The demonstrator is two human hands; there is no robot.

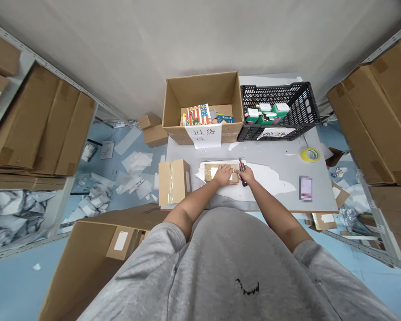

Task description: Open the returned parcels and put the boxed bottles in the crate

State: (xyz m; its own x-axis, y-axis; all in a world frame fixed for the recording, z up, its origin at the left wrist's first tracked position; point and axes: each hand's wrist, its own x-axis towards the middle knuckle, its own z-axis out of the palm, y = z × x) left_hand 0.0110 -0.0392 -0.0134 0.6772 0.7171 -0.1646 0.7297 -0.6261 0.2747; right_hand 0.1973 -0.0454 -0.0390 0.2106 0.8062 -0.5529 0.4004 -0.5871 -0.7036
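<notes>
A small flat cardboard box (pixel 207 173) with tape and a white label lies on torn white paper (pixel 267 177) on the table. My left hand (pixel 223 175) is laid over the top of this box, gripping it with fingers bent toward the far edge. At the box's right end, my right hand (pixel 246 174) is closed around a black and red utility knife (pixel 242 166). The thumb side of that hand meets the box's edge. Whether the blade is out is too small to tell.
A taped carton (pixel 171 183) stands left on the table (pixel 317 178). Behind are a large open carton (pixel 200 82) with books and a black crate (pixel 312 104) holding green boxes. Yellow tape (pixel 310 154) and a blurred rectangular item (pixel 305 189) lie right. A big open carton (pixel 70 267) is beside me.
</notes>
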